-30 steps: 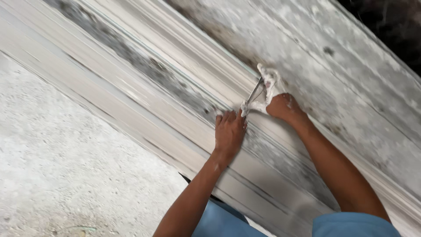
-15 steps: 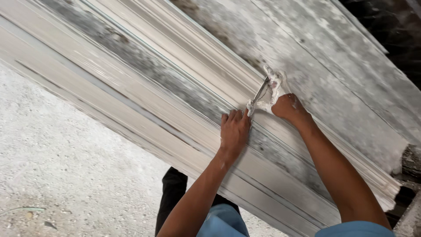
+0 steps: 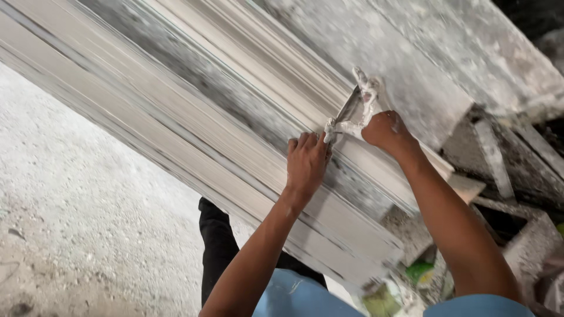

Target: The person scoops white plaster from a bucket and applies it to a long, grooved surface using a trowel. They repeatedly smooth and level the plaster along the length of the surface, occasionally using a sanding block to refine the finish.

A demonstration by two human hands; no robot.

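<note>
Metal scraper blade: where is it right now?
Head view, upper right of centre: the plaster-caked scraper lies on the long moulding, between the left hand and right hand, both touching it.

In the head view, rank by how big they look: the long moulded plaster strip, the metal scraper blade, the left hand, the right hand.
1. Moulded plaster strip, by far the largest.
2. Left hand and right hand: look alike, no ranking.
3. Scraper blade, smallest; partly caked in plaster.

Open floor (image 3: 76,223) left — rubble (image 3: 505,176) right
</note>
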